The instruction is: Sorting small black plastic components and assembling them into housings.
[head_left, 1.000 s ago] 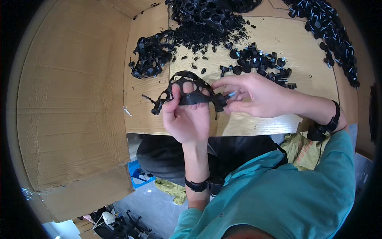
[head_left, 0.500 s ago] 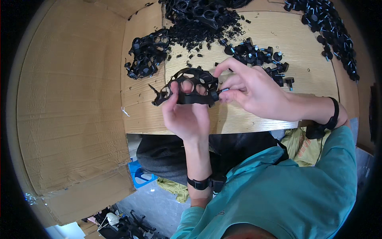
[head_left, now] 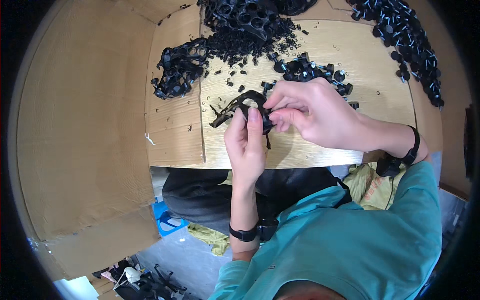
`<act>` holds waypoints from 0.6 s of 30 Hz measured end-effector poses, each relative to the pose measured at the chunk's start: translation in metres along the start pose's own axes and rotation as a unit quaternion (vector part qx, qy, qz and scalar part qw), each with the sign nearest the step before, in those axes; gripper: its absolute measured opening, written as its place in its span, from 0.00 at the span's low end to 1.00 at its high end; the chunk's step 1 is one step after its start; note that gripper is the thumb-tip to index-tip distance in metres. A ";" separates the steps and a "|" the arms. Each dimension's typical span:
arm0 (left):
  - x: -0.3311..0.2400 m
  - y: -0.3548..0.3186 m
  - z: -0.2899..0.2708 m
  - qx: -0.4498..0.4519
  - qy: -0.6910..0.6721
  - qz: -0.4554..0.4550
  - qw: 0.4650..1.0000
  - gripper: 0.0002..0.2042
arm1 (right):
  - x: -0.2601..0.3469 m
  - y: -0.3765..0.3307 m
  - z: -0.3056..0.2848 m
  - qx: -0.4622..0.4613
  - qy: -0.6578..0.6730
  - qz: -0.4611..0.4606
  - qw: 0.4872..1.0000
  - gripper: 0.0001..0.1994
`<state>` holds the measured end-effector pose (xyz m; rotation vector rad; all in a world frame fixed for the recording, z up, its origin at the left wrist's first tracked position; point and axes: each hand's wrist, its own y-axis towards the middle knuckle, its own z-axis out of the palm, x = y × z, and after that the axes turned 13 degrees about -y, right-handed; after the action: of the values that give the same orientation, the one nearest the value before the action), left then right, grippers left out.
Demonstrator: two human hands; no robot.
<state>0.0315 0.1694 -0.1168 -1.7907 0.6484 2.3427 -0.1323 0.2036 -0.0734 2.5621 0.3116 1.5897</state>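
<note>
My left hand is clamped on a black plastic ring frame, thumb pressed upward against it. My right hand, just beside, pinches the frame's right edge. Loose black knobs lie beyond my right hand.

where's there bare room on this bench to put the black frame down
Bare wood lies on the left board, below the tangle of frames, and along the near edge under the hands. Another open strip sits right of the knob cluster. The far edge is crowded with the scrap heap and the row of knobs.
</note>
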 end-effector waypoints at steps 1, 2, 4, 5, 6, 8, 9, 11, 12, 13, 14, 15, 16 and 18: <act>0.002 -0.001 0.001 -0.010 -0.048 -0.007 0.999 0.11 | 0.003 0.001 -0.003 0.003 -0.003 -0.002 1.000 0.03; 0.004 -0.002 0.001 -0.019 -0.097 -0.014 0.995 0.11 | 0.005 0.003 -0.006 0.026 0.024 0.024 0.999 0.03; 0.010 -0.004 0.000 -0.016 -0.114 -0.020 0.993 0.10 | 0.007 0.004 -0.012 0.053 0.044 0.050 0.996 0.03; 0.011 -0.007 0.002 -0.023 -0.160 -0.055 0.985 0.10 | 0.005 0.003 -0.014 0.070 0.061 0.052 0.994 0.04; 0.010 -0.010 0.005 -0.031 -0.204 -0.088 0.975 0.10 | 0.004 0.002 -0.016 0.087 0.078 0.053 0.992 0.04; 0.009 -0.008 0.006 0.005 -0.332 -0.042 0.942 0.13 | 0.001 0.005 -0.023 0.100 0.120 0.063 0.986 0.04; 0.006 -0.009 0.010 0.001 -0.327 -0.041 0.944 0.13 | 0.001 0.007 -0.028 0.108 0.167 0.076 0.977 0.04; 0.002 -0.009 0.017 -0.008 -0.328 -0.033 0.944 0.13 | 0.006 0.007 -0.039 0.130 0.164 0.071 0.975 0.05; 0.001 -0.006 0.020 -0.006 -0.357 -0.043 0.933 0.13 | 0.011 0.008 -0.045 0.146 0.167 0.067 0.973 0.05; 0.000 -0.004 0.022 -0.004 -0.385 -0.052 0.922 0.12 | 0.015 0.009 -0.050 0.155 0.158 0.065 0.973 0.05; -0.003 -0.003 0.023 -0.010 -0.391 -0.042 0.920 0.12 | 0.019 0.008 -0.053 0.166 0.150 0.068 0.972 0.05; -0.007 -0.003 0.024 -0.008 -0.383 -0.050 0.922 0.12 | 0.023 0.007 -0.055 0.176 0.142 0.072 0.971 0.05; -0.011 -0.002 0.027 -0.007 -0.375 -0.057 0.925 0.12 | 0.026 0.007 -0.057 0.185 0.134 0.072 0.971 0.05; -0.017 0.001 0.038 -0.052 -0.358 -0.038 0.931 0.12 | 0.029 0.005 -0.060 0.177 0.137 0.079 0.971 0.04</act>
<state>0.0020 0.1867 -0.0930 -0.8275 0.3339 2.7344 -0.1726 0.2045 -0.0201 2.6689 0.4636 2.1288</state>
